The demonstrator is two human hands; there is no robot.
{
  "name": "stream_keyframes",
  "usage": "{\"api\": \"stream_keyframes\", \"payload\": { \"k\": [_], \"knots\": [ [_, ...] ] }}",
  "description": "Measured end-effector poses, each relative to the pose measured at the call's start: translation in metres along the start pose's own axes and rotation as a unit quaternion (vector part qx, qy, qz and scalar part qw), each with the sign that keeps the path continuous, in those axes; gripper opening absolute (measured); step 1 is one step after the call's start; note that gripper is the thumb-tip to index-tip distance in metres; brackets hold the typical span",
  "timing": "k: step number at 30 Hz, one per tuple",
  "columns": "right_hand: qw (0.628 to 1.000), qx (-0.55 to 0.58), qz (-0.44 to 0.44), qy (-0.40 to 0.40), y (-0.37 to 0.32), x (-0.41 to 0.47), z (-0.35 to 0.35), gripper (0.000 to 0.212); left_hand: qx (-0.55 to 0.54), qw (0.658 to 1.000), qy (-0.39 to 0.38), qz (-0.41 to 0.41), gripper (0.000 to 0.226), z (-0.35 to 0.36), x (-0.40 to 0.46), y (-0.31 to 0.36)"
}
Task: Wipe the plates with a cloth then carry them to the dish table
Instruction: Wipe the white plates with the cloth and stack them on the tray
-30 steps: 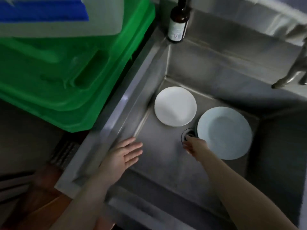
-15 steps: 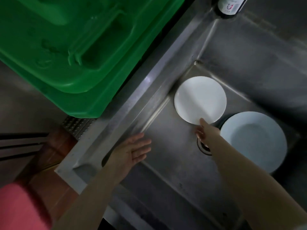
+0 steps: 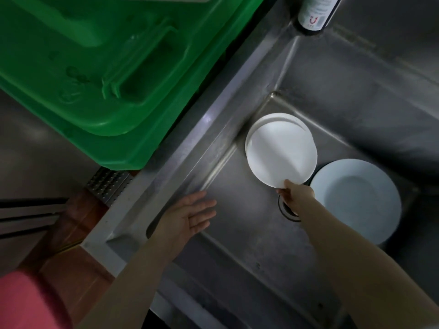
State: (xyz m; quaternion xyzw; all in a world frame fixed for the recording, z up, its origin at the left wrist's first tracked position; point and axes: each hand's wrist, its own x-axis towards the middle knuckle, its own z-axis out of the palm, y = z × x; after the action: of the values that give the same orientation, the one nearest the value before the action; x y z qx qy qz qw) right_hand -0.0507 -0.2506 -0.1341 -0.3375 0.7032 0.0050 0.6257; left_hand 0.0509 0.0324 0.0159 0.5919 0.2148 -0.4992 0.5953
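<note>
**Right hand lifting a white plate from a steel sink**

Nearest, the left hand (image 3: 190,218) hovers palm up, fingers spread and holding nothing, above the sink's (image 3: 237,245) near edge. Further in, the right hand (image 3: 295,194) pinches the near rim of a white plate (image 3: 281,150), tilted above another one under it. A pale blue plate (image 3: 356,200) lies beside the drain (image 3: 288,212). Beyond, a green crate (image 3: 95,67) and a bottle (image 3: 316,13).
</note>
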Motion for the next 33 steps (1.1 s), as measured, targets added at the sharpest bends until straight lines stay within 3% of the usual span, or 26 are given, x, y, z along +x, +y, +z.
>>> {"api": "stream_keyframes", "payload": {
  "k": [7,11,17,25,33],
  "knots": [
    [0.993,0.11,0.019,-0.038,0.015,-0.029,-0.021,0.013,0.021,0.999,-0.024,0.03,0.032,0.0,-0.012,0.011],
    [0.993,0.093,-0.046,-0.063,0.027,-0.053,-0.033,0.016,0.043,0.996,-0.046,0.061,0.04,-0.003,-0.023,0.014],
    [0.975,0.064,-0.192,-0.091,0.02,-0.126,-0.054,0.018,0.111,0.985,-0.081,0.1,0.032,-0.009,-0.035,0.024],
    [0.904,0.021,-0.425,-0.038,0.024,-0.262,-0.071,0.013,0.213,0.94,-0.107,0.243,0.042,-0.011,-0.072,0.061],
    [0.82,0.043,-0.567,0.062,0.053,-0.361,-0.079,0.03,0.226,0.862,-0.179,0.418,0.019,-0.001,-0.125,0.083]
  ]
}}
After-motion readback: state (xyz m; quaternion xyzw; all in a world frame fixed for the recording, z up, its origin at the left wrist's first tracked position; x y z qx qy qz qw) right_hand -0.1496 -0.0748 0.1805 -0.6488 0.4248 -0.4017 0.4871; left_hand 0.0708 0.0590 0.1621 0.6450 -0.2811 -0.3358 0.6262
